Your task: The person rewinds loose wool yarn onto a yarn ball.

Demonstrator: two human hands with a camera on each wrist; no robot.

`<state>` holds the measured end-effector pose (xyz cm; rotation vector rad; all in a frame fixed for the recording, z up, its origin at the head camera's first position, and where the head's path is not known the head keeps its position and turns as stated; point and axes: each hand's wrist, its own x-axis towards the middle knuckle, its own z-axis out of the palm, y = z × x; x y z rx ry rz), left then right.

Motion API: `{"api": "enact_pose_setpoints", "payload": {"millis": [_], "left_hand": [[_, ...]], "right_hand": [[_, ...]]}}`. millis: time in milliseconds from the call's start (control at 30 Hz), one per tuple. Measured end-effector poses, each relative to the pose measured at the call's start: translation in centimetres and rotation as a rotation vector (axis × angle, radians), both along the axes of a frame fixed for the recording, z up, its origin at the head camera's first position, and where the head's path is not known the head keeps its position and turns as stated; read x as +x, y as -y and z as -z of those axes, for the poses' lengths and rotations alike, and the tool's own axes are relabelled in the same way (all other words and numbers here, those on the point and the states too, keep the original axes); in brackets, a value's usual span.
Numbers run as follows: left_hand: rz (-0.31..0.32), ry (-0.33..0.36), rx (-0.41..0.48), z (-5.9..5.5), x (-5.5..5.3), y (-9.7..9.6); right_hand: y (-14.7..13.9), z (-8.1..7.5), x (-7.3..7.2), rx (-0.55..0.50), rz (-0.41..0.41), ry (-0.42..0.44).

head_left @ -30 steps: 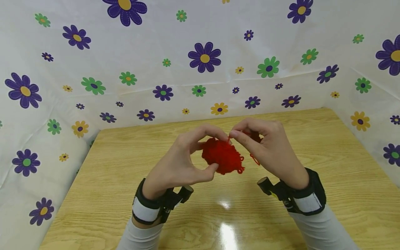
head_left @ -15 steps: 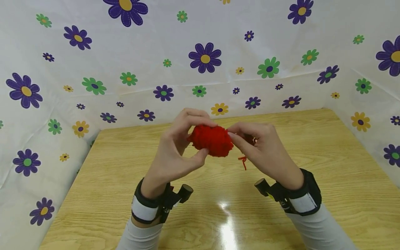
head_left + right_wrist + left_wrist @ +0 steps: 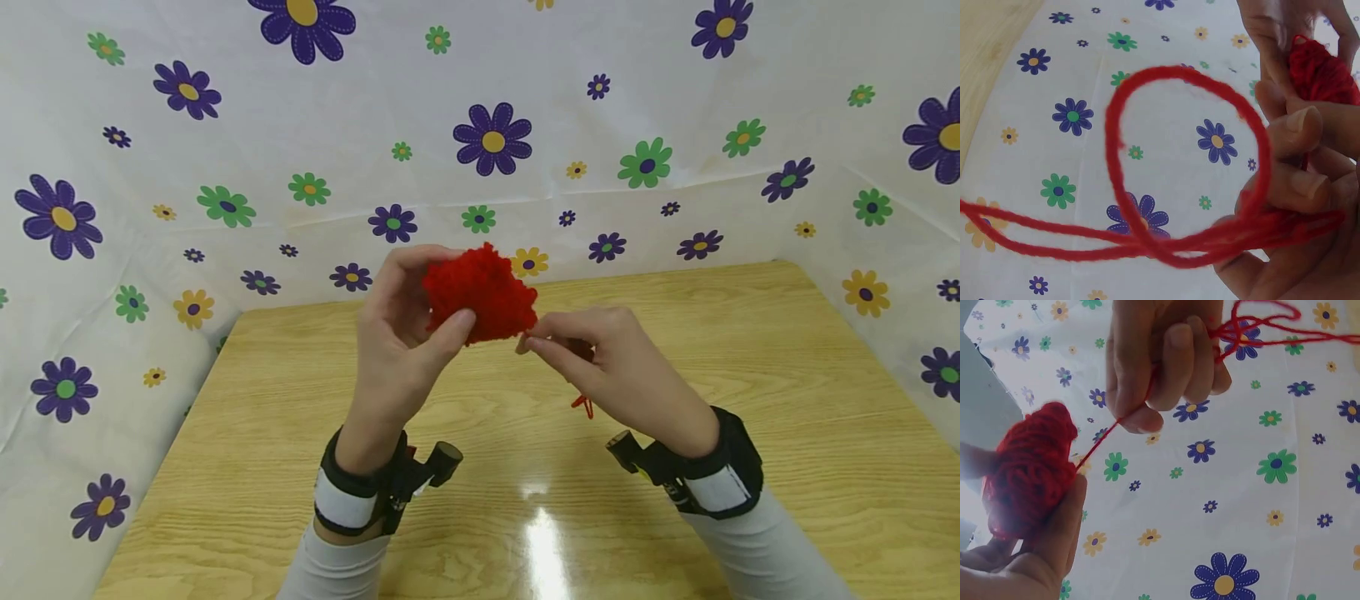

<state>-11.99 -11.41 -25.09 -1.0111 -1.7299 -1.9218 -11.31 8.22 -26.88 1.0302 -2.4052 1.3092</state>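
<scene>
A lumpy ball of red yarn is held up above the table by my left hand, thumb on its near side and fingers behind. My right hand pinches a strand of the yarn between thumb and index finger, just right of the ball. In the left wrist view a short taut strand runs from the ball to those fingertips. The other right fingers curl round more yarn, and loose loops of it stick out beyond the palm in the right wrist view.
A wooden table lies beneath both hands. White cloth printed with purple, green and yellow flowers surrounds its back and sides. Each wrist wears a black strap with a small camera mount.
My left hand has raised the yarn ball up and to the left, turning it on the way. My right hand has shifted slightly left and down, still pinching the strand.
</scene>
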Motion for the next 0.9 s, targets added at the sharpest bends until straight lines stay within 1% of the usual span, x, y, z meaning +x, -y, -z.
{"api": "enact_pose_setpoints", "payload": {"millis": [67, 133, 200, 267, 467, 633, 700, 767, 833, 900], "left_hand": [[-0.045, -0.019, 0.013, -0.1, 0.0, -0.1], [-0.087, -0.043, 0.002, -0.3, 0.2, -0.4], [-0.115, -0.073, -0.02, -0.3, 0.1, -0.6], [-0.141, -0.107, -0.056, -0.3, 0.0, -0.7], [-0.238, -0.226, -0.207, -0.1, -0.3, -1.1], [-0.309, -0.315, -0.335, 0.1, -0.4, -1.5], [-0.327, -0.329, -0.364, 0.1, -0.4, -1.5], [-0.334, -0.331, -0.379, 0.2, -0.5, -1.5], [-0.33, -0.324, -0.384, 0.2, -0.5, -1.5], [-0.311, -0.316, -0.393, 0.3, -0.5, -1.4]], "right_hand": [[0.1, 0.8, -0.4, 0.02, -0.034, 0.004], [0.2, 1.6, -0.8, 0.042, -0.053, -0.011], [0.2, 2.4, -1.1, 0.055, -0.061, -0.029], [0.2, 2.4, -1.0, 0.067, -0.065, -0.04], [0.2, 1.5, -0.2, 0.059, -0.089, -0.042], [0.1, -0.3, 0.8, 0.007, -0.1, -0.053], [-0.1, -1.0, 1.2, -0.014, -0.096, -0.051], [-0.3, -1.3, 1.3, -0.029, -0.086, -0.05], [-0.5, -1.5, 1.4, -0.042, -0.072, -0.047], [-0.8, -1.7, 1.4, -0.048, -0.05, -0.057]]}}
